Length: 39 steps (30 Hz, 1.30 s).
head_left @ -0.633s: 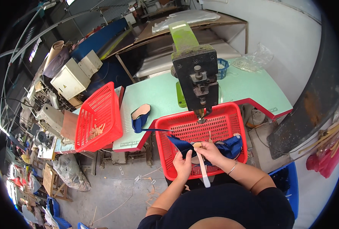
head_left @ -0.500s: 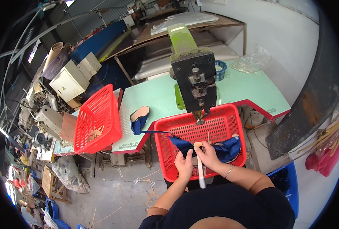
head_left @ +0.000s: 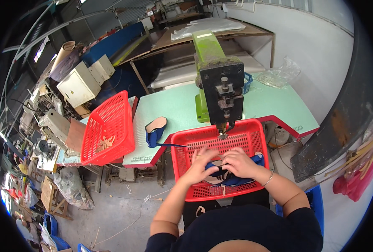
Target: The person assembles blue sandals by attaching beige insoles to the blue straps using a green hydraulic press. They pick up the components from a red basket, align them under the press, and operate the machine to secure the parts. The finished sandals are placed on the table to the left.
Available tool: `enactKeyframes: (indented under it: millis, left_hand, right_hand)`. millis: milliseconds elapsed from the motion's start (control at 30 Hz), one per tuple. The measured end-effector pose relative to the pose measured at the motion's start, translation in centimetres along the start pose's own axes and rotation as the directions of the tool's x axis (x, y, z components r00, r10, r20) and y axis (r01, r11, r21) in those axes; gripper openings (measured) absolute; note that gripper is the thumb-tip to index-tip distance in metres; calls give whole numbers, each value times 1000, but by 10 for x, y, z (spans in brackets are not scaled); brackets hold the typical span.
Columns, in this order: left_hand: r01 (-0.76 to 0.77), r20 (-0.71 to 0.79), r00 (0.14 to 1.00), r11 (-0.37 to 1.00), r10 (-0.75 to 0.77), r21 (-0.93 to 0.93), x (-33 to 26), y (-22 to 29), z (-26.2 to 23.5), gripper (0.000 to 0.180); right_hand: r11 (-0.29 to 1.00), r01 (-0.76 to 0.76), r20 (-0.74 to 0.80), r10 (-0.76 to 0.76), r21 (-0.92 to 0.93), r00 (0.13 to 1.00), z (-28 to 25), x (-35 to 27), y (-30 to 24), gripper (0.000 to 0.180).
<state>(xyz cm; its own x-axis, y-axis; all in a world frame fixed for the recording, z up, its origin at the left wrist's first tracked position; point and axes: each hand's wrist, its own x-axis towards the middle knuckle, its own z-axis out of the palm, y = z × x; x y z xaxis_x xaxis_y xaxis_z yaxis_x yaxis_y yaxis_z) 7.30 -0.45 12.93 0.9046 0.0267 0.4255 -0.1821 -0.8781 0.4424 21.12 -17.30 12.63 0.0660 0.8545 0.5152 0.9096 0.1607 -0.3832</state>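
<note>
Both hands work over a red plastic basket (head_left: 179,164) in front of me, which holds blue shoe uppers (head_left: 237,181) with pale linings. My left hand (head_left: 200,165) is closed at the thumb side on a blue upper, its fingers slightly smeared by motion. Close beside it, my right hand (head_left: 242,164) pinches the same upper with bent fingers. The palms hide much of that piece. On the green table (head_left: 178,105) to the left sits another blue shoe upper (head_left: 154,133) with a tan inner; a thin blue strap runs from it to the basket.
A green and black sewing machine (head_left: 220,80) rises just beyond the basket, its needle end over the rim. Another red basket (head_left: 110,126) with tan scraps leans at the left. Behind the machine are a small blue basket (head_left: 247,82) and a plastic bag (head_left: 279,75).
A pale strip hanging between my hands is out of sight. Both hands have shifted; the left has turned over, with its back upward. The upper between them lies lower in the basket.
</note>
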Motion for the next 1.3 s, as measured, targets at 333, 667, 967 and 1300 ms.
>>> enactKeyframes:
  millis: [333, 667, 967, 1300]
  left_hand:
    - [-6, -362, 931, 992, 52, 126, -20, 29, 79, 33]
    - [213, 45, 773, 191, -632, -958, -13, -3, 91, 44]
    - [282, 225, 806, 20, -547, -959, -9, 5, 69, 36]
    - [175, 97, 844, 99, -528, -980, 17, 17, 46, 11]
  right_hand:
    - [709, -436, -312, 662, 554, 681, 40, -2, 22, 17]
    - [836, -352, -270, 486, 422, 831, 24, -4, 10, 13]
    - [419, -374, 4, 661, 827, 750, 29, -12, 14, 13]
    - [119, -158, 48, 633, 980, 773, -14, 6, 6, 14]
